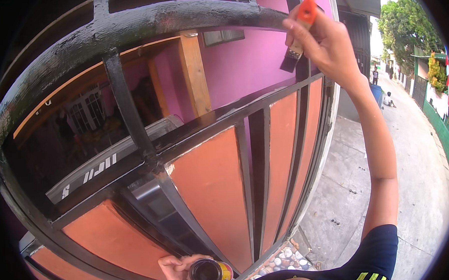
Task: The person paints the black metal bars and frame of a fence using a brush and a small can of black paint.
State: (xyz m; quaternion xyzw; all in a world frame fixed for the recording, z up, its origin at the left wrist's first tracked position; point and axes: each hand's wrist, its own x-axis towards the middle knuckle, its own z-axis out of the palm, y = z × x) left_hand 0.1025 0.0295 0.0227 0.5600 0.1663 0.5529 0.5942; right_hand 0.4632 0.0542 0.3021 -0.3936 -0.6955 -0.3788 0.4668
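Note:
In my right hand [333, 47], raised at the upper right, is a paintbrush [295, 49] with an orange handle and dark bristles pointing down. The fingers are closed round its handle. The bristles are close to a dark upright bar of the metal gate [127, 104]; whether they touch it I cannot tell. Low in the view, my left hand [175, 272] grips a small open paint can [207, 273] with a yellow label and black paint inside. The gate has black bars and a thick curved top rail [144, 23], glossy in places, above orange panels [209, 185].
Behind the gate stand a purple wall [238, 54] and a wooden post [194, 74]. Pebbles [287, 261] lie at the gate's foot. A concrete lane [411, 177] runs along the right, with a blue bin [376, 94] and people [388, 100] far off.

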